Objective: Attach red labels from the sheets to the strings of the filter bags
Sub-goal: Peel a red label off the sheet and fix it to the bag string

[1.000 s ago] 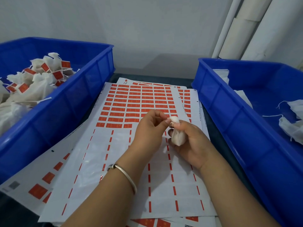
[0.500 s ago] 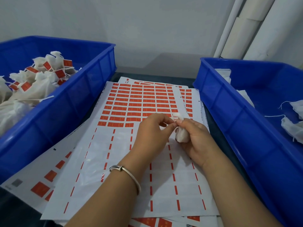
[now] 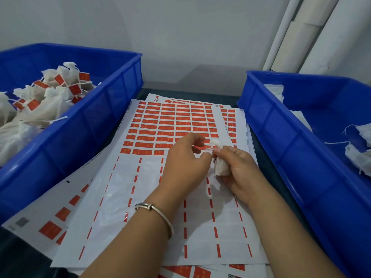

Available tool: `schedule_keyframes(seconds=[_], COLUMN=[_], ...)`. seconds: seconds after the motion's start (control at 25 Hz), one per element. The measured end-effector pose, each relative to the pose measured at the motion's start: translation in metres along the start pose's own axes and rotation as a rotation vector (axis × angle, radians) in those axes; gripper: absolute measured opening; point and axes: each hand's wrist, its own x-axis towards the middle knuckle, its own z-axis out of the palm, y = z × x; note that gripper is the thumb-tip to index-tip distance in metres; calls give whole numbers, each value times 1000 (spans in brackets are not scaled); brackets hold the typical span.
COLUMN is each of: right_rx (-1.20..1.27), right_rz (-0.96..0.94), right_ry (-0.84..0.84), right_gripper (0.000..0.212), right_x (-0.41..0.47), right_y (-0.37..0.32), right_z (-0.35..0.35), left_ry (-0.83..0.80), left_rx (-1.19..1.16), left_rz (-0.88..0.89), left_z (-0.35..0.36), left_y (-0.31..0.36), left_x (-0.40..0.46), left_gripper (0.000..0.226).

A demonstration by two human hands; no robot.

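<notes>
My right hand (image 3: 240,171) grips a small white filter bag (image 3: 220,167) above the label sheets. Its gathered top and short string stick out towards my left hand (image 3: 185,163). The left thumb and fingers pinch at that string close to the bag's neck. Both hands hover over the top label sheet (image 3: 152,189), whose far half holds rows of red labels (image 3: 170,123) while its near half is peeled, showing only red dashes. Whether a label is between the fingers cannot be told.
A blue bin (image 3: 84,135) on the left holds several filter bags with red labels (image 3: 50,93). A blue bin (image 3: 285,157) on the right holds unlabelled white bags (image 3: 359,155) with loose strings. More label sheets lie stacked underneath. White pipes (image 3: 301,33) stand at the back right.
My right hand has turned the bag so that its neck points up and left. My left hand's fingers have moved from the bag's top to the string beside it.
</notes>
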Motion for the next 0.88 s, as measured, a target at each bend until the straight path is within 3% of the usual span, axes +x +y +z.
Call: schedule_keyframes(seconds=[0.16, 0.32, 0.6, 0.88], right_rx=[56, 66, 18, -100], right_rz=[-7, -6, 11, 25], right_ry=[-18, 28, -27, -294], right_gripper=[20, 13, 19, 38], right_x=[1, 4, 2, -6], right_y=[-2, 0, -1, -16], right_z=[-2, -4, -1, -7], left_ry=[-12, 55, 176, 125], left_rx=[148, 141, 115, 527], left_rz=[130, 143, -42, 121], left_z=[1, 1, -1, -51], left_y=[-1, 1, 3, 6], left_x=[0, 2, 7, 25], left_gripper=[16, 12, 15, 24])
